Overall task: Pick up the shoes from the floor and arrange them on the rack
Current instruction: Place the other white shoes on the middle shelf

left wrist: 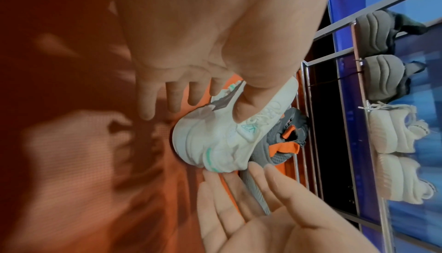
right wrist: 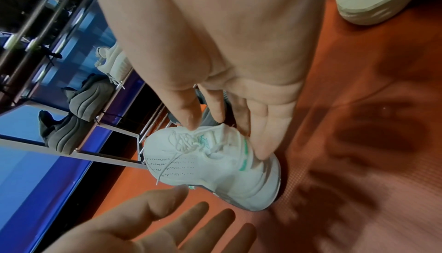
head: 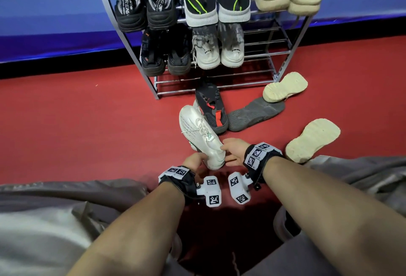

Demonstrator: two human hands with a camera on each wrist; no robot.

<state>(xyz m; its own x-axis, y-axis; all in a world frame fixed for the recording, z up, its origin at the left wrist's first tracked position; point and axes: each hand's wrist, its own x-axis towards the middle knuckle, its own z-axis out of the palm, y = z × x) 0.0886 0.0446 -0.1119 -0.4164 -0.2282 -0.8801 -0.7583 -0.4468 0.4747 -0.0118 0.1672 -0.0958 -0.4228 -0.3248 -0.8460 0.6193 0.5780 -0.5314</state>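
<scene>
A white mesh shoe [head: 200, 135] with green marks lies on the red floor, toe toward the rack [head: 263, 52], heel toward me. My right hand [head: 231, 151] pinches its heel: the thumb [right wrist: 189, 119] is on the collar and straight fingers [right wrist: 261, 143] lie against the heel's back. My left hand [head: 194, 161] is on the shoe's [left wrist: 215, 143] left side with loose, spread fingers [left wrist: 172, 100] off the sole and the thumb at its edge. A black shoe with red trim [head: 211, 108] lies just behind it.
A grey shoe [head: 254, 115] and two cream shoes [head: 285, 89] [head: 312, 139] lie sole-up on the floor to the right. The top shelf holds black, black-green and cream pairs; the middle shelf a black pair and a white pair [head: 218, 51]. My knees [head: 66, 199] flank the hands.
</scene>
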